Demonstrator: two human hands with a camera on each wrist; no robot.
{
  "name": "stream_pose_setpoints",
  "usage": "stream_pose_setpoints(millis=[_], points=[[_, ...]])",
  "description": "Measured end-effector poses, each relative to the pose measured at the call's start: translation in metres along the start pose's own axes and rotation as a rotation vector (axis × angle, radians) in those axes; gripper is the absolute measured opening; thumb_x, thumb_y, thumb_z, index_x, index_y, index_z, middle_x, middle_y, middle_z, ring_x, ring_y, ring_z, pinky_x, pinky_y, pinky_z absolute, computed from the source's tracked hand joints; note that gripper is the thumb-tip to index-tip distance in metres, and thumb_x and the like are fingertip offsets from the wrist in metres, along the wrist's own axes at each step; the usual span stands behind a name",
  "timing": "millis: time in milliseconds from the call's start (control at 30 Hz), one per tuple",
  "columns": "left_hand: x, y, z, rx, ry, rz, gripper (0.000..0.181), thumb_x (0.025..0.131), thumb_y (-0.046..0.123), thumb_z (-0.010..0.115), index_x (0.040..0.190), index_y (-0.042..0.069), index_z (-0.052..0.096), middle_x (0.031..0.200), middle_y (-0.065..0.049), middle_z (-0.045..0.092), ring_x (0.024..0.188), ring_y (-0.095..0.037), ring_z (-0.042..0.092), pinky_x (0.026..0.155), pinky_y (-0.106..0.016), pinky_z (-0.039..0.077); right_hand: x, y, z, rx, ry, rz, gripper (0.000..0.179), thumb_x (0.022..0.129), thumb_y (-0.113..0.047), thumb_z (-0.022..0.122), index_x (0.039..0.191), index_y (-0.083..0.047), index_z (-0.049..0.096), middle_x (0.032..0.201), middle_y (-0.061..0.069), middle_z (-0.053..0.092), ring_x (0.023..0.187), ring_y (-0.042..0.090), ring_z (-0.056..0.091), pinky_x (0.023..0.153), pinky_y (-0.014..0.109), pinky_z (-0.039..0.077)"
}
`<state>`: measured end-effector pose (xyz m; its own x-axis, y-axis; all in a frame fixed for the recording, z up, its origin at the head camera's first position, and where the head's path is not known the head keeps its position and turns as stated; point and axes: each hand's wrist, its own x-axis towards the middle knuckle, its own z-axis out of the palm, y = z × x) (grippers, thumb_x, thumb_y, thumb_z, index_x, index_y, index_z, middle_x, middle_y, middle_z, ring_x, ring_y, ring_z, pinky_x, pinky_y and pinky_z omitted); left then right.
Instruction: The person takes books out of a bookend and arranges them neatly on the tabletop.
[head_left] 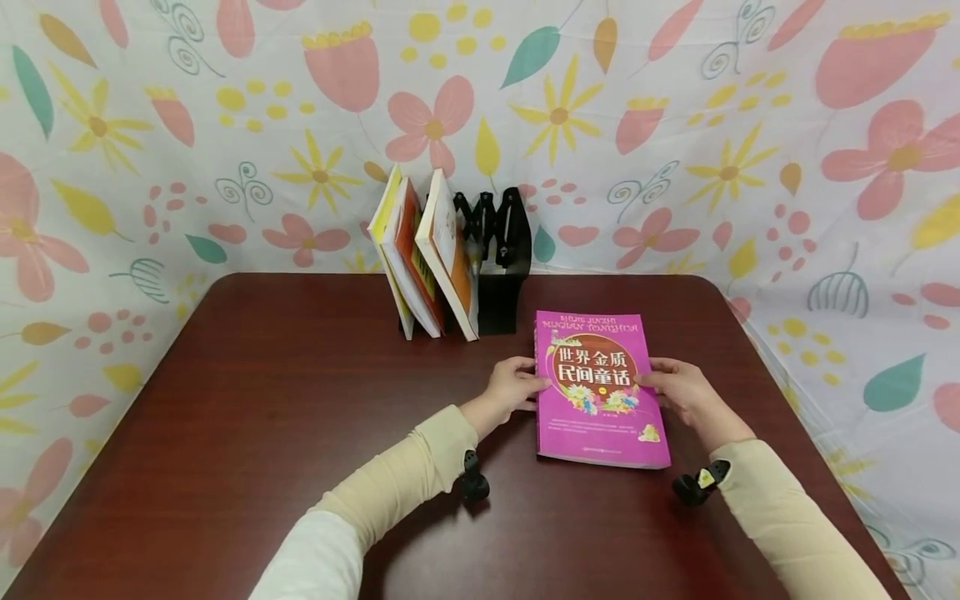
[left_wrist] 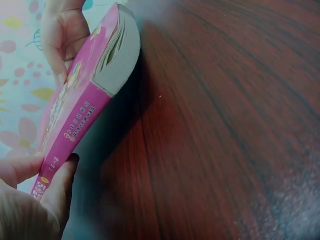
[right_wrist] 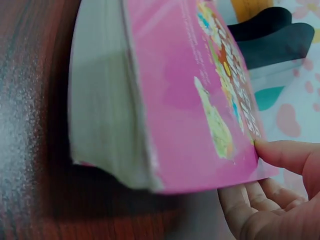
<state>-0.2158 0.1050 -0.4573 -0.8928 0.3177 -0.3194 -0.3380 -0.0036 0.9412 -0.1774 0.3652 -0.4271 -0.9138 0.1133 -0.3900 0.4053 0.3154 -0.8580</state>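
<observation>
A thick pink-purple paperback book [head_left: 600,433] with a brown oval on its cover is held between both hands over the right part of the table. My left hand [head_left: 513,386] grips its spine side, thumb on the cover edge and fingers beneath. On the opposite long edge my right hand [head_left: 686,390] pinches the book, its thumb [right_wrist: 282,152] on the cover and the other fingers underneath. In the left wrist view the spine [left_wrist: 75,125] faces the camera, and a dark shadow lies under the book. The page block [right_wrist: 100,90] shows in the right wrist view.
Behind the book, a black bookend rack [head_left: 498,304] stands near the table's back edge with several books [head_left: 450,250] leaning left in it. The dark brown table [head_left: 262,433] meets a flower-patterned cloth [head_left: 322,175] at the back and sides.
</observation>
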Motion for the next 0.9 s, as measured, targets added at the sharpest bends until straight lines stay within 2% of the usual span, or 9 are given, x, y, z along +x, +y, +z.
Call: stream_pose_setpoints(millis=[100, 333, 467, 600, 767, 900], points=[[0.002, 0.000, 0.001, 0.010, 0.012, 0.000, 0.047, 0.086, -0.001, 0.066, 0.130, -0.007, 0.049, 0.102, -0.023, 0.065, 0.087, -0.035, 0.069, 0.068, -0.040, 0.059, 0.004, -0.001, 0.002, -0.042, 0.026, 0.003, 0.068, 0.095, -0.021, 0.058, 0.144, 0.013, 0.025, 0.115, 0.020, 0.057, 0.077, 0.004, 0.060, 0.071, 0.025, 0.057], [0.001, -0.003, -0.001, 0.023, 0.016, -0.035, 0.052, 0.085, -0.003, 0.066, 0.132, -0.010, 0.046, 0.106, -0.025, 0.063, 0.093, -0.035, 0.067, 0.073, -0.040, 0.059, 0.013, 0.002, 0.006, -0.130, 0.076, 0.034, 0.060, 0.093, -0.018, 0.060, 0.138, 0.014, 0.035, 0.099, 0.014, 0.063, 0.070, 0.006, 0.058, 0.063, 0.024, 0.054], [0.001, -0.003, -0.001, 0.035, 0.043, -0.033, 0.051, 0.083, -0.006, 0.068, 0.129, -0.012, 0.048, 0.104, -0.021, 0.060, 0.092, -0.034, 0.067, 0.073, -0.038, 0.059, 0.014, 0.003, 0.008, -0.149, 0.088, 0.044, 0.059, 0.094, -0.019, 0.059, 0.137, 0.014, 0.036, 0.107, 0.023, 0.061, 0.070, 0.007, 0.059, 0.063, 0.025, 0.054], [0.000, -0.001, 0.000, 0.088, 0.078, -0.024, 0.052, 0.081, -0.006, 0.070, 0.128, -0.012, 0.050, 0.102, -0.019, 0.059, 0.090, -0.032, 0.068, 0.071, -0.036, 0.059, 0.014, 0.003, 0.011, -0.164, 0.108, 0.033, 0.058, 0.093, -0.018, 0.060, 0.136, 0.015, 0.038, 0.114, 0.030, 0.057, 0.072, 0.009, 0.059, 0.064, 0.025, 0.054], [-0.001, 0.001, 0.003, 0.191, 0.120, 0.002, 0.050, 0.078, -0.006, 0.073, 0.125, -0.011, 0.055, 0.094, -0.015, 0.059, 0.086, -0.028, 0.068, 0.070, -0.033, 0.059, 0.016, 0.004, 0.012, -0.168, 0.122, 0.038, 0.056, 0.093, -0.016, 0.060, 0.135, 0.014, 0.039, 0.120, 0.032, 0.054, 0.075, 0.010, 0.059, 0.066, 0.024, 0.053], [0.000, -0.001, 0.005, 0.263, 0.150, 0.033, 0.047, 0.078, -0.004, 0.074, 0.122, -0.010, 0.058, 0.089, -0.012, 0.060, 0.081, -0.022, 0.068, 0.068, -0.028, 0.059, 0.018, 0.005, 0.011, -0.180, 0.131, 0.044, 0.057, 0.093, -0.017, 0.059, 0.136, 0.014, 0.039, 0.125, 0.034, 0.050, 0.084, 0.017, 0.060, 0.069, 0.026, 0.054]])
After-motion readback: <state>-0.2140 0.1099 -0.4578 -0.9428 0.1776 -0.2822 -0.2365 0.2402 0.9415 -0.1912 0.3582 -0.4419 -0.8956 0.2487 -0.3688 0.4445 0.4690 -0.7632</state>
